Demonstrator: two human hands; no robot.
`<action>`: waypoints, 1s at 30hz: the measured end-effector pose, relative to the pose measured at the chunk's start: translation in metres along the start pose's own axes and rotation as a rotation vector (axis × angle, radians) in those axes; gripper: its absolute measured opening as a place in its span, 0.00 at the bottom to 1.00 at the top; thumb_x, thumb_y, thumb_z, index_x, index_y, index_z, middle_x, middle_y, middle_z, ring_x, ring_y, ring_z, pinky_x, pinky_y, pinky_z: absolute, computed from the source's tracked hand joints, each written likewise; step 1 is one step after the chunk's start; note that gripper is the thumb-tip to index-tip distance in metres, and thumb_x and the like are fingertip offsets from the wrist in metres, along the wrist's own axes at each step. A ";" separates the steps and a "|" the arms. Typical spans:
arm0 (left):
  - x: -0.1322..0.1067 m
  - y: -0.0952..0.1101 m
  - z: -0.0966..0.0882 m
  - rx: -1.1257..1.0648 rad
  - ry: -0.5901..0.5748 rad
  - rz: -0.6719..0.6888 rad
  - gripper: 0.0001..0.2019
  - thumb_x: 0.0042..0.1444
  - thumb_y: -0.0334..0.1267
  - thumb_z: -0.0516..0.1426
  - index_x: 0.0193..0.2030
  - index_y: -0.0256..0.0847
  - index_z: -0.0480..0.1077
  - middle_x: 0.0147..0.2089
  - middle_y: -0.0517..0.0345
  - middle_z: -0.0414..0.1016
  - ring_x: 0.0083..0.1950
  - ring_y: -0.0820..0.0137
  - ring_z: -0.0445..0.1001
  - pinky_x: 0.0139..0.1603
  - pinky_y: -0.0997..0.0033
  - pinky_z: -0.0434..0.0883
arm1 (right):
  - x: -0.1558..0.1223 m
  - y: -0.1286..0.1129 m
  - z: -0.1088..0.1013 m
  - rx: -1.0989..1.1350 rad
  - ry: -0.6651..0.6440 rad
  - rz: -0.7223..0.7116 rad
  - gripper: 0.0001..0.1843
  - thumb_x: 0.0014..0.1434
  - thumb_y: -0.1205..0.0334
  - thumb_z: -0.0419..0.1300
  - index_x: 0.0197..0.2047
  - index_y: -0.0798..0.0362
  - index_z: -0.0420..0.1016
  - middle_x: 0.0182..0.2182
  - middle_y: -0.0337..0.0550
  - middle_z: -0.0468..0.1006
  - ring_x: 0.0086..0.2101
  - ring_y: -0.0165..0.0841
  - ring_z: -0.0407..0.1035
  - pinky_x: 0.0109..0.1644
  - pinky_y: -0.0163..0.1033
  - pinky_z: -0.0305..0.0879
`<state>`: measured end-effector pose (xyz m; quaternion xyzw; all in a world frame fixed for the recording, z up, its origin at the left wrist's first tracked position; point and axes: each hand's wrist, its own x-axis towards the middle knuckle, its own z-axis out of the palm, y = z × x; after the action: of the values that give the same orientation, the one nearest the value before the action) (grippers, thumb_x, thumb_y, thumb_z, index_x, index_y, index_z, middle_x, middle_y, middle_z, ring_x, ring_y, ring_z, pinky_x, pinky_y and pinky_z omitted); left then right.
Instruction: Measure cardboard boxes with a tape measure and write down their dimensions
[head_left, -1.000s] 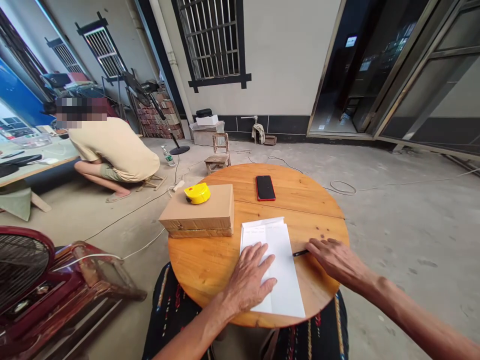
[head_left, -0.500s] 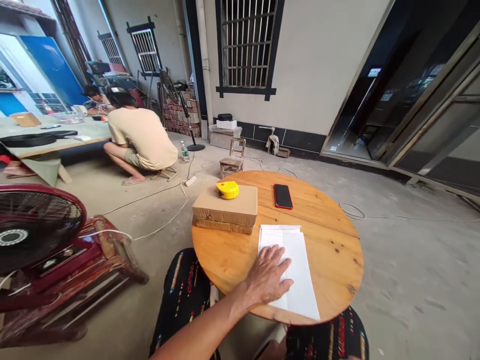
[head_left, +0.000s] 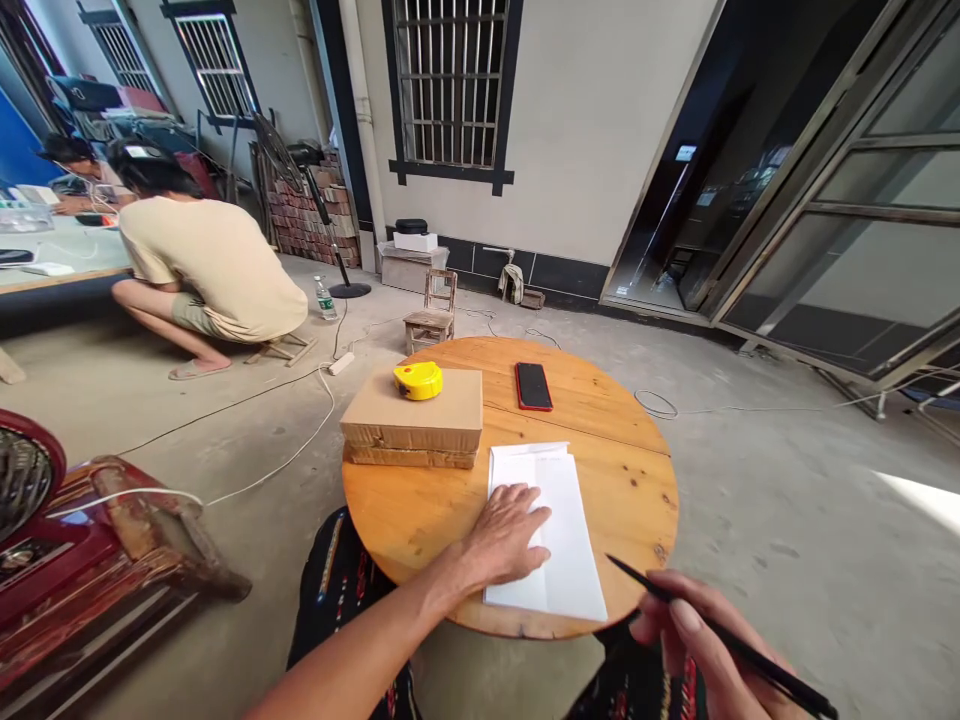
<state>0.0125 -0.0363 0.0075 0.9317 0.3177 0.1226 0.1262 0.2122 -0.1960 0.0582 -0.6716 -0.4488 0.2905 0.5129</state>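
Note:
My left hand (head_left: pixel 508 535) lies flat with fingers spread on the left side of a folded white sheet of paper (head_left: pixel 566 545). The paper rests on a round wooden table (head_left: pixel 630 480), and faint writing shows near its top. At the lower right, my right hand (head_left: pixel 705 640) holds a black pen (head_left: pixel 720 630) between thumb and fingers, its tip pointing left toward the paper and apart from it. A cardboard box (head_left: pixel 412 425) stands left of the paper, with a yellow tape measure (head_left: pixel 418 380) on top. Beyond the paper lies a red-edged phone (head_left: pixel 533 386).
A red fan (head_left: pixel 30 500) sits on a wooden stool (head_left: pixel 150 520) at my left. Farther left, a person (head_left: pixel 210 260) squats by a low table with another person behind. A small wooden chair (head_left: pixel 431 315) stands beyond my table. Cables run over the floor.
My right hand has come into view at the lower right with the pen. The view has turned right, shifting the scene leftward. My left hand stays flat on the paper.

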 end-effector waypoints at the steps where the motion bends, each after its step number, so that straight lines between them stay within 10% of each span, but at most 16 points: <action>1: 0.002 -0.001 -0.003 0.005 -0.010 0.001 0.19 0.57 0.45 0.61 0.53 0.42 0.70 0.62 0.50 0.67 0.62 0.55 0.64 0.61 0.55 0.63 | 0.010 0.003 0.003 -0.001 -0.007 0.006 0.22 0.57 0.43 0.62 0.45 0.51 0.78 0.28 0.46 0.82 0.25 0.35 0.72 0.27 0.37 0.71; 17: 0.027 -0.006 0.002 -0.028 -0.037 -0.021 0.15 0.60 0.41 0.58 0.52 0.41 0.66 0.58 0.48 0.66 0.52 0.56 0.66 0.53 0.51 0.69 | 0.134 0.011 0.086 0.143 -0.144 -0.030 0.15 0.63 0.48 0.59 0.35 0.51 0.73 0.24 0.38 0.74 0.24 0.29 0.66 0.27 0.33 0.64; 26: 0.029 -0.028 0.052 0.100 0.386 0.070 0.19 0.52 0.46 0.62 0.50 0.44 0.70 0.56 0.48 0.74 0.52 0.53 0.71 0.47 0.54 0.74 | 0.167 0.026 0.116 0.273 -0.166 0.067 0.19 0.66 0.45 0.53 0.34 0.52 0.68 0.18 0.33 0.68 0.22 0.29 0.62 0.29 0.35 0.60; 30: 0.030 -0.024 0.046 0.063 0.339 0.039 0.20 0.56 0.44 0.60 0.54 0.41 0.69 0.57 0.48 0.74 0.52 0.55 0.72 0.50 0.55 0.73 | 0.168 0.035 0.118 0.257 -0.161 0.035 0.19 0.67 0.45 0.51 0.35 0.52 0.69 0.19 0.35 0.71 0.21 0.30 0.63 0.27 0.36 0.61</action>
<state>0.0359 -0.0061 -0.0384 0.9072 0.3198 0.2705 0.0390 0.1946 0.0029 0.0008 -0.5827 -0.4356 0.4075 0.5520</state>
